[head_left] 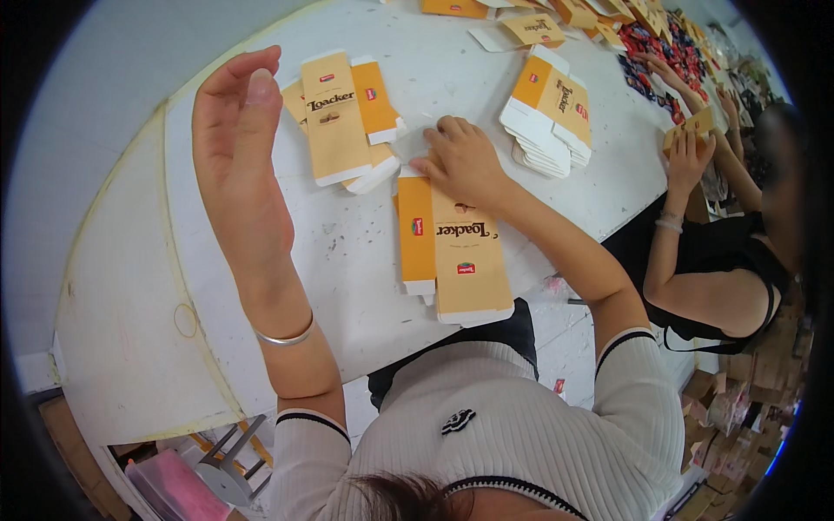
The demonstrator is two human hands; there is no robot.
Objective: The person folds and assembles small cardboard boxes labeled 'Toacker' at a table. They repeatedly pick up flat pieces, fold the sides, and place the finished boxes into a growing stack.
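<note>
In front of my body lies a pile of flat, unfolded cardboard boxes (pixel 473 273), yellow and tan with white flaps. My right hand (pixel 465 161) rests at the pile's far end, fingers curled and thumb at the top box's edge; what lies under the fingers is partly hidden. Raised over the table's left side, my left hand (pixel 239 148) holds nothing, its thumb apart from the bent fingers. Just right of it sits a second pile of flat boxes (pixel 339 130), loosely crossed over each other.
A thicker stack of flat boxes (pixel 552 113) stands farther right on the white table (pixel 347 260). More boxes (pixel 530 30) and a heap of red and dark-blue wrapped pieces (pixel 656 61) fill the far right. Beside me a co-worker's hand (pixel 691 161) holds a formed box (pixel 686 130).
</note>
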